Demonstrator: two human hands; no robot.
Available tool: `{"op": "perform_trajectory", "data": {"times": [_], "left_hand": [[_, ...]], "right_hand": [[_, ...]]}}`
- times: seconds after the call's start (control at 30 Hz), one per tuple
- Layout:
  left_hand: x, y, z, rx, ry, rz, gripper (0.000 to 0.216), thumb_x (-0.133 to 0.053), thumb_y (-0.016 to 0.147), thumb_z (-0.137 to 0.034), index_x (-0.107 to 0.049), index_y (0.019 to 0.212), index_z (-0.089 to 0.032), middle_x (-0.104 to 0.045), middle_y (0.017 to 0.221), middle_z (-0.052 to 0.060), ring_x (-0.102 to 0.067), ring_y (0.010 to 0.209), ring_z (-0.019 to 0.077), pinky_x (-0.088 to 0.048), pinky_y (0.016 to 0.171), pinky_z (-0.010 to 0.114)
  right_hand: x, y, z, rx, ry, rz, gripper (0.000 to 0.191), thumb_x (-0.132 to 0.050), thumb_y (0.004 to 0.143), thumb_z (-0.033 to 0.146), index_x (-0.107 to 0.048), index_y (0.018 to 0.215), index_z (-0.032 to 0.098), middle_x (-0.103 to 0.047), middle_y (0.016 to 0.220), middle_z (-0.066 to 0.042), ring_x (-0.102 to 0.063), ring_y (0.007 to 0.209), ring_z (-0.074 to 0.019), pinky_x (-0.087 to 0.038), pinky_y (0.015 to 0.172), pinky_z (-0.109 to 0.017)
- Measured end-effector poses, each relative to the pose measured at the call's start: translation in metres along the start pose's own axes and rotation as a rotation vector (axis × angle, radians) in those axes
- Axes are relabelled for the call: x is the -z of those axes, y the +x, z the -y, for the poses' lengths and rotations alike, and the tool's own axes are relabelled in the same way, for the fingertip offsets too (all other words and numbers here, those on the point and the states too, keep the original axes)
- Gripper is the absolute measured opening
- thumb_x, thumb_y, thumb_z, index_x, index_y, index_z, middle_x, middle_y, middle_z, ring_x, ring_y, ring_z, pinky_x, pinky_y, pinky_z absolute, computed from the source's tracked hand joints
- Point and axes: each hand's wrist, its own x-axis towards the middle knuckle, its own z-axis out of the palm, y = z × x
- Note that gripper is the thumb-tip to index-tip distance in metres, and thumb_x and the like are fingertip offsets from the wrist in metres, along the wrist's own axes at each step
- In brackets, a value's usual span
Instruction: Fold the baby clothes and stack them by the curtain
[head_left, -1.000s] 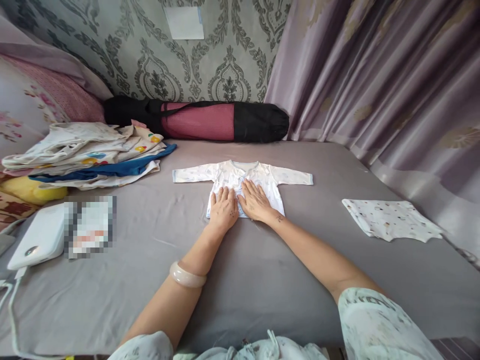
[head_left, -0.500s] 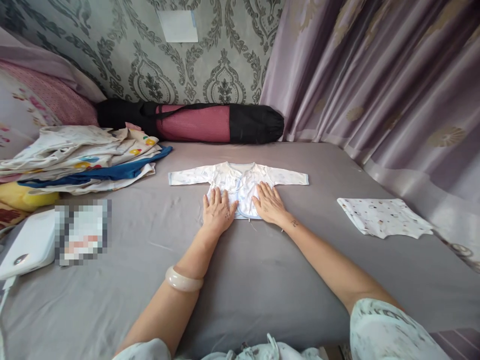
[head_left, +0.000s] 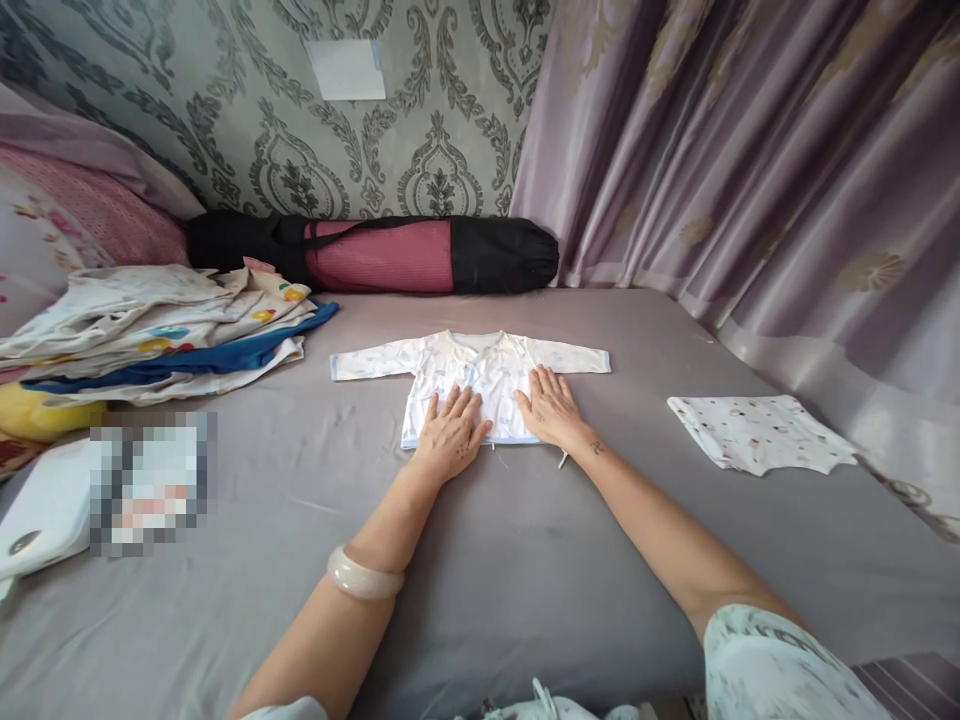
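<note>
A small white baby shirt (head_left: 469, 362) with pale blue trim lies spread on the grey bed sheet, its sleeves stretched out to both sides. My left hand (head_left: 452, 432) rests flat on the lower middle of the shirt, palm down, fingers extended. Flat on the lower right part lies my right hand (head_left: 550, 405), its fingers also stretched out. Both hands press on the cloth without gripping it. Parts of the shirt's lower hem are hidden under them. A thin tie string hangs out near my right wrist.
A folded white patterned garment (head_left: 761, 432) lies to the right. On the left are a pile of clothes (head_left: 172, 325), a white power bank (head_left: 60, 510) and a blurred-out item (head_left: 157, 485). A long black and pink bag (head_left: 379, 256) lies along the wall, beside the curtain (head_left: 637, 140).
My left hand has slid right across the shirt, uncovering its lower left corner. My right hand has shifted slightly right. The shirt front looks smoother, and the camera view has tilted slightly.
</note>
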Motion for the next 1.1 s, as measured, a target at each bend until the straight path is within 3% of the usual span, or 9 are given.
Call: {"op": "perform_trajectory", "data": {"times": [0.33, 0.47, 0.53, 0.6, 0.8, 0.97, 1.1], "left_hand": [[-0.001, 0.0, 0.001, 0.027, -0.015, 0.033, 0.053, -0.03, 0.099, -0.043, -0.039, 0.144, -0.019, -0.035, 0.153, 0.009, -0.025, 0.144, 0.0273, -0.021, 0.115, 0.053], [0.001, 0.001, 0.001, 0.037, -0.027, 0.071, 0.052, -0.031, 0.098, -0.041, -0.04, 0.144, -0.02, -0.035, 0.153, 0.01, -0.025, 0.144, 0.0276, -0.021, 0.115, 0.054], [0.003, 0.002, 0.002, 0.034, -0.038, 0.098, 0.051, -0.032, 0.097, -0.041, -0.04, 0.144, -0.021, -0.036, 0.153, 0.011, -0.025, 0.144, 0.0278, -0.021, 0.114, 0.054], [0.007, 0.004, 0.002, 0.031, -0.042, 0.124, 0.051, -0.035, 0.097, -0.041, -0.04, 0.143, -0.02, -0.036, 0.153, 0.012, -0.026, 0.143, 0.0282, -0.022, 0.114, 0.054], [0.026, 0.013, 0.001, -0.003, -0.02, 0.203, 0.042, -0.042, 0.095, -0.041, -0.048, 0.132, -0.024, -0.045, 0.146, 0.01, -0.037, 0.138, 0.0285, -0.033, 0.107, 0.053], [0.038, 0.024, 0.003, -0.04, -0.007, 0.238, 0.036, -0.05, 0.091, -0.043, -0.055, 0.121, -0.023, -0.058, 0.132, 0.01, -0.052, 0.124, 0.0285, -0.036, 0.103, 0.049], [0.043, 0.036, 0.007, -0.064, 0.024, 0.256, 0.038, -0.056, 0.087, -0.048, -0.06, 0.115, -0.022, -0.065, 0.119, 0.009, -0.058, 0.114, 0.0295, -0.038, 0.099, 0.047]], "right_hand": [[0.008, -0.002, 0.01, -0.008, -0.067, 0.001, 0.07, -0.026, 0.098, 0.047, -0.03, 0.147, -0.003, -0.025, 0.155, -0.023, -0.02, 0.144, -0.0314, -0.013, 0.116, -0.046], [0.031, 0.016, -0.001, 0.005, 0.04, 0.09, 0.063, -0.026, 0.097, 0.052, -0.056, 0.13, 0.008, -0.051, 0.14, -0.02, -0.044, 0.132, -0.0309, -0.028, 0.109, -0.044], [0.044, 0.03, -0.014, -0.066, 0.149, 0.111, 0.059, -0.025, 0.097, 0.052, -0.065, 0.118, 0.014, -0.062, 0.127, -0.017, -0.055, 0.12, -0.0287, -0.039, 0.1, -0.038], [0.054, 0.045, -0.031, -0.197, 0.231, 0.025, 0.05, -0.028, 0.097, 0.043, -0.065, 0.118, 0.017, -0.065, 0.123, -0.014, -0.059, 0.115, -0.027, -0.043, 0.093, -0.036], [0.046, 0.065, -0.078, -0.629, 0.318, -0.26, 0.04, -0.04, 0.091, 0.027, -0.062, 0.121, 0.014, -0.063, 0.123, -0.018, -0.055, 0.117, -0.0299, -0.042, 0.095, -0.042], [0.025, 0.066, -0.094, -0.772, 0.312, -0.338, 0.04, -0.042, 0.088, 0.021, -0.062, 0.12, 0.009, -0.059, 0.124, -0.023, -0.048, 0.121, -0.0347, -0.039, 0.096, -0.05], [0.015, 0.072, -0.098, -0.785, 0.27, -0.361, 0.04, -0.042, 0.087, 0.02, -0.06, 0.121, 0.009, -0.055, 0.127, -0.024, -0.046, 0.122, -0.0353, -0.037, 0.096, -0.05]]}}
